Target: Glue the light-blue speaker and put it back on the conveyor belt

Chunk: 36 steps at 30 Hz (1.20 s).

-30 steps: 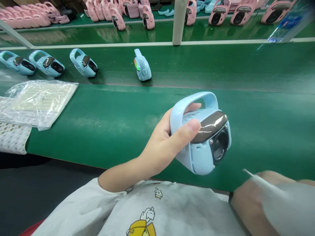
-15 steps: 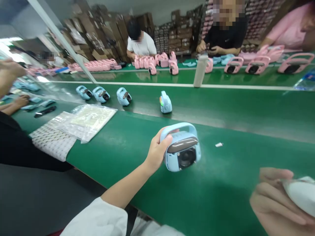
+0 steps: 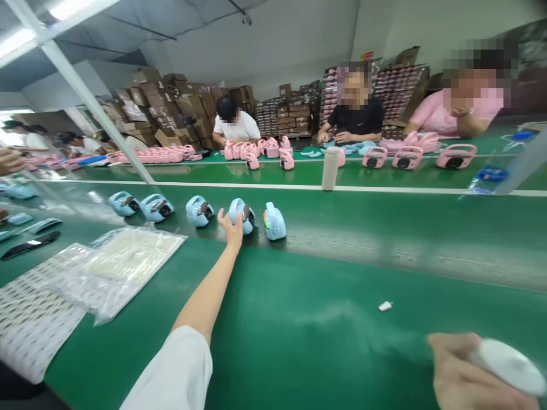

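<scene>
My left hand (image 3: 232, 229) reaches far out over the green bench, its fingers round the side of a light-blue portable speaker (image 3: 245, 215) with a carrying handle. The speaker is at the row on the darker green strip. To its right stands another blue speaker (image 3: 274, 222), turned so that a coloured side shows. A third blue speaker (image 3: 199, 212) is on its left. At the lower right, my right hand (image 3: 459, 370) is closed round a smooth white oval object (image 3: 508, 364); it is blurred and I cannot make out its kind.
A small white piece (image 3: 385, 306) lies on the bench. Plastic-wrapped sheets (image 3: 132, 267) lie at left, near a black strip (image 3: 31, 245). A beige bottle-like cylinder (image 3: 329, 169) stands beyond the strip. Co-workers sit opposite behind pink speakers (image 3: 409, 159). A slanting post (image 3: 98, 108) rises at left.
My left hand has carried the blue speaker away from me and leftward, from above the bench to the row. My right hand still holds the white object. The view has tilted up.
</scene>
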Available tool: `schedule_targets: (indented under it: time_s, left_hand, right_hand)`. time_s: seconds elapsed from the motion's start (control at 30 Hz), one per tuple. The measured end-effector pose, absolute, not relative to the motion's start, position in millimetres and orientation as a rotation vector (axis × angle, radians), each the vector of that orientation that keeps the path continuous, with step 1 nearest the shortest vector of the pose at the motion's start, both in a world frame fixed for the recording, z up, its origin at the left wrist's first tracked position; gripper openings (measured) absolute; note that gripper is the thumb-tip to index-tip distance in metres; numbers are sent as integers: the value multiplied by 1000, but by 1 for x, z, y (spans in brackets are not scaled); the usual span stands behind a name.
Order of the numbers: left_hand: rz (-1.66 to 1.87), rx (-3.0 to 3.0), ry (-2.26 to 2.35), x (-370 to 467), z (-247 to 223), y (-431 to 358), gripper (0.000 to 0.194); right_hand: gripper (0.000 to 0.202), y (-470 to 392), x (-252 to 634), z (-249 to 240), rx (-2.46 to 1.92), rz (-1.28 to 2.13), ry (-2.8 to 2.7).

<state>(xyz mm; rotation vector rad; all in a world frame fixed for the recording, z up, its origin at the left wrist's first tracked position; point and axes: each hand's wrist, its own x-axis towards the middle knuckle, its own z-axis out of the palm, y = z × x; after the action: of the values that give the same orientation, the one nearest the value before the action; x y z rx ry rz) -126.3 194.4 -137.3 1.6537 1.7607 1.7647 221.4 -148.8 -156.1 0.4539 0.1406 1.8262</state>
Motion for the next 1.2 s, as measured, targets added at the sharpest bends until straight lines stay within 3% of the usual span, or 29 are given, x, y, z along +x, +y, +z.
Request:
schedule_targets:
  time_s: [0.17,0.33,0.43,0.53,0.6,0.73,0.8,0.83,0.97,1.2]
  left_hand:
    - [1505,1843,1830,-135,-140,202,41]
    - [1404,2165,1774,-139,-105,184,63]
    - [1201,2516,1613,-123,-76,181,50]
    - [727,2828,1317,-97,-55,193,25]
    - [476,2923,1178,-82,-46,208,24]
    - [291,2981,1097,-65,-31,223,19]
    - [277,2979,1071,-60,-24,213,6]
    - [281,2969,1059,-58,-21,204,7]
    - [281,2880,1011,-47,-19,143,48]
    - [170,2385,1279,-15,-41,20,48]
  right_hand:
    - [18,-144,194,-109,522,1799,369]
    - [28,-135,178,-87,541,1758,312]
    - [33,-134,174,-79,520,1734,316]
    - [35,-137,172,-75,520,1711,338]
    - [35,-139,171,-74,522,1699,335]
    - [35,-147,172,-71,529,1694,288]
    - [35,-151,174,-70,534,1707,279]
    - [35,-153,176,-68,532,1714,282]
    - [33,-162,180,-62,542,1726,288]
    - [31,-177,178,-55,544,1713,276]
